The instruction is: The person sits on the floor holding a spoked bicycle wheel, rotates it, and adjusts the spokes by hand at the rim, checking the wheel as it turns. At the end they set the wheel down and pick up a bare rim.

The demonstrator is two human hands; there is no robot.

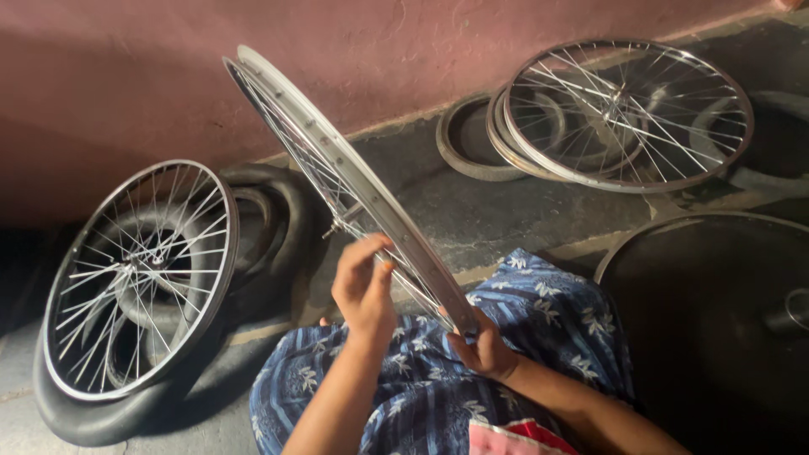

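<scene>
— How far along does the work on that wheel look?

— The bare spoked wheel [354, 181] stands tilted on edge over the person's lap, its low end resting down on the blue flowered cloth [539, 316]. No tyre is on it; the rim bed is bare along its whole visible length. So I'd judge the wheel itself is built and laced, and whatever goes onto the rim is not yet on

— And the hands?

— The right hand [484, 350] is clenched round the low end of the rim, fingers wrapped under it, steadying it. The left hand [362, 286] is raised beside the rim near the hub, fingers curled with the tips at the rim edge; whether they pinch anything small I cannot tell

— What else lies about?

— A second spoked wheel [139, 278] leans on a stack of black tyres [270, 227] by the pink wall [404, 50] to the left. Further off, another wheel [628, 114] lies flat on the floor over rims and a tyre. Those also look bare, so by my reading most of the fitting is still ahead
</scene>
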